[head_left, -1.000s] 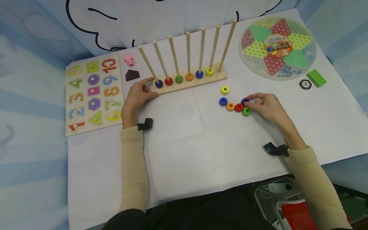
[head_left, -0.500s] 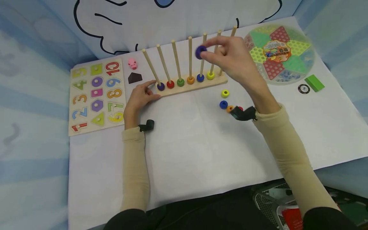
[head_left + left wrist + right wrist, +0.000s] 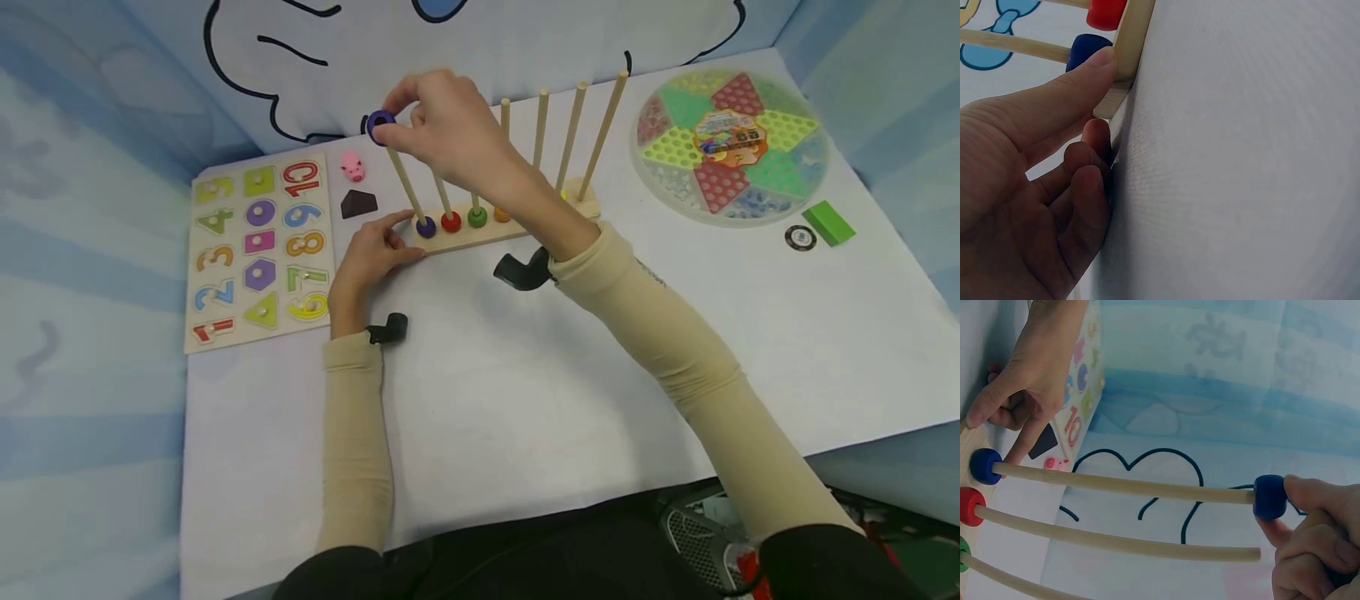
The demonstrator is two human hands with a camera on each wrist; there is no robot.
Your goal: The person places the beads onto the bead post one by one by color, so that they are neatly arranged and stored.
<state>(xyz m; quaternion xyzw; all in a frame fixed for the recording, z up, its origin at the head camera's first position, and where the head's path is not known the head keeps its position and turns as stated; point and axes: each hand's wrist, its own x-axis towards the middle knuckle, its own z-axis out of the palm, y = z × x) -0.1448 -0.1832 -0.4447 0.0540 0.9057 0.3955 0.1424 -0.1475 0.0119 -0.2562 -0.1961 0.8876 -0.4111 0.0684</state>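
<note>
Between thumb and index finger, my right hand pinches a dark blue bead. That bead sits at the tip of the leftmost peg of a wooden peg stand. At the stand's left end, my left hand holds the base between thumb and fingers; in the left wrist view the thumb lies beside the low blue bead. At the foot of the pegs are a dark blue bead, a red bead and a green bead. The right forearm hides the loose beads.
A number puzzle board lies at the left. Near it are a pink pig figure and a dark brown block. At the right lie a round game board, a black-and-white disc and a green block.
My right hand has picked up the dark blue bead from the loose group and carried it up and left to the leftmost peg's tip. The left hand stays at the stand's end.
</note>
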